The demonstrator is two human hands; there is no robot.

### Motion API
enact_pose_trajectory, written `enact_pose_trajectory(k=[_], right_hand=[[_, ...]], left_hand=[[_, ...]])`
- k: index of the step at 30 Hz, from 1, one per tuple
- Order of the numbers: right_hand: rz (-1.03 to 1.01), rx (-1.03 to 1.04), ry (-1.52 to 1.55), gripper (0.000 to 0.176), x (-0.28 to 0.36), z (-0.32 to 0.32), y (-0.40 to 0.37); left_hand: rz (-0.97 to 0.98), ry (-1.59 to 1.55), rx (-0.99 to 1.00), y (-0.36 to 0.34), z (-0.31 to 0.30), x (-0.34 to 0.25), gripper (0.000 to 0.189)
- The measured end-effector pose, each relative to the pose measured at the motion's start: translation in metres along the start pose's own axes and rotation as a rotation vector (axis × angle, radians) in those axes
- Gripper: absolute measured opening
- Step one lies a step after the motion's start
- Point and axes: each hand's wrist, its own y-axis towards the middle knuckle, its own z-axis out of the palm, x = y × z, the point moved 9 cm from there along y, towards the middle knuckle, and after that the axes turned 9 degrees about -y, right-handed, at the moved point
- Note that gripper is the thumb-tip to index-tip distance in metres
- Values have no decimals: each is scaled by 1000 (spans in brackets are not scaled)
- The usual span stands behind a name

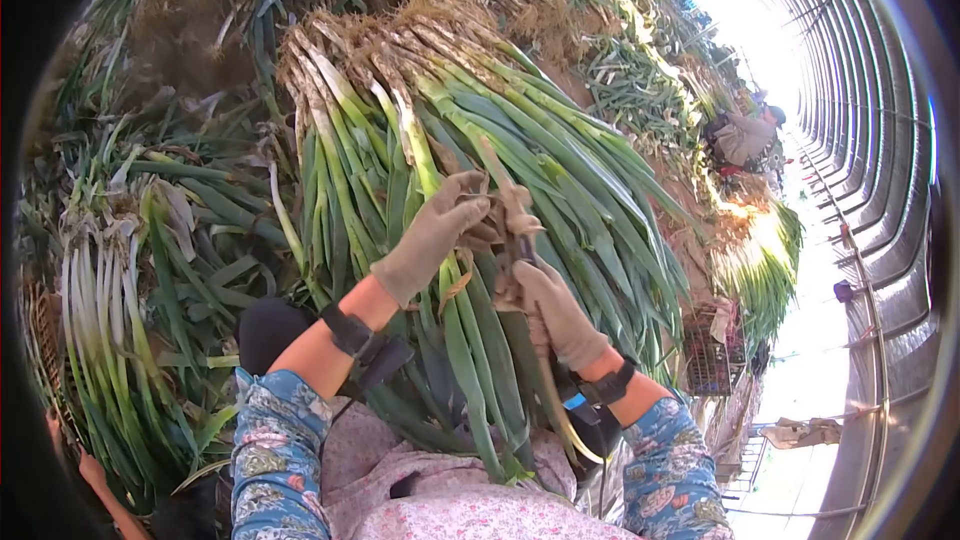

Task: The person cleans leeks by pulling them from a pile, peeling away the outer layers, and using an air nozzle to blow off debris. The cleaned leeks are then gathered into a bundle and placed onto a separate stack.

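Observation:
My left hand (pixel 435 235), in a beige work glove, is closed in front of me, its fingertips drawn together. What they pinch, if anything, is too small to make out. Beside it my right hand (pixel 562 312), gloved too, wraps round a leek (pixel 548 395) whose yellowing leaf tip hangs towards my lap. Brownish, withered outer layers (pixel 517 215) show between the two hands. Just under my left wrist, long green leek leaves (pixel 465 360) trail over my lap. Beyond my hands lies a broad pile of leeks (pixel 560 170), roots pointing away from me.
Another bunch of leeks (pixel 105 280) stands at the left, near another person's arm (pixel 110 495). Further leeks (pixel 755 270) lie at the right by a wire crate (pixel 712 365). A co-worker (pixel 745 135) sits farther off, near the curved tunnel wall (pixel 880 190).

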Motion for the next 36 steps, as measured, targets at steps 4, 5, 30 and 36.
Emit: enact_pose_trajectory(k=[4, 5, 30, 36], right_hand=[[99, 104, -95, 35, -3, -14, -38], [135, 123, -159, 36, -4, -13, -45], [-287, -382, 69, 21, 102, -68, 75], [-407, -412, 94, 29, 106, -38, 71]], left_hand=[[26, 156, -250, -8, -65, 1, 33], [41, 181, -311, -10, -78, 0, 32], [-144, 240, 138, -17, 3, 41, 31], [-267, 75, 595, -51, 76, 82, 52]])
